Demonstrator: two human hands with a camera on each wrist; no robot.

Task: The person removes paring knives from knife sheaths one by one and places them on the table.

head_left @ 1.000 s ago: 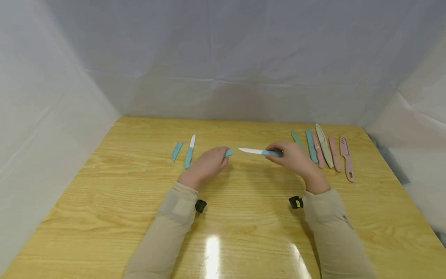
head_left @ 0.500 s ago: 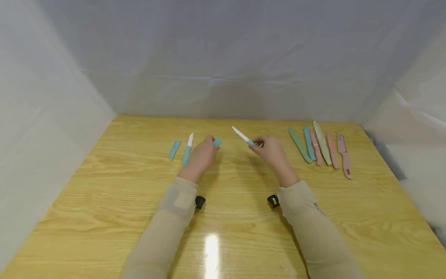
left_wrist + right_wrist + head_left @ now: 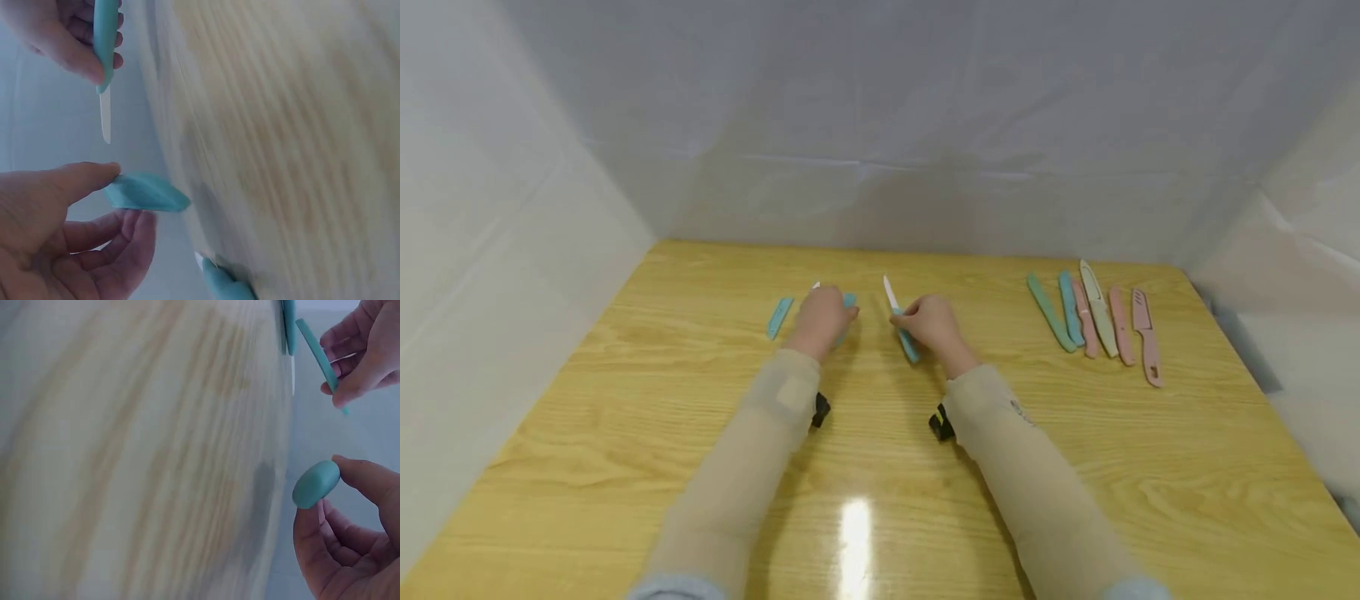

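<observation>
My left hand (image 3: 822,318) pinches a turquoise knife sheath (image 3: 147,192) between thumb and fingertips, above the table. To its right, my right hand (image 3: 931,323) grips the turquoise handle of a small paring knife (image 3: 907,343); its white blade points away from me. Sheath and blade are apart, as the left wrist view shows. In the right wrist view the knife's handle end (image 3: 317,483) sits between thumb and fingers. A second turquoise knife (image 3: 226,284) lies on the table, mostly hidden under my left hand in the head view. Left of it lies another turquoise sheath (image 3: 780,318).
At the right of the wooden table (image 3: 880,467) lies a row: a green knife (image 3: 1049,312), a blue one (image 3: 1070,310), a cream one (image 3: 1099,310) and several pink ones (image 3: 1147,337). A pale cloth (image 3: 850,200) hangs behind the table.
My right hand has moved left with the knife, turning its blade from pointing left to pointing away. My left hand has shifted left with the sheath, over the lying knife.
</observation>
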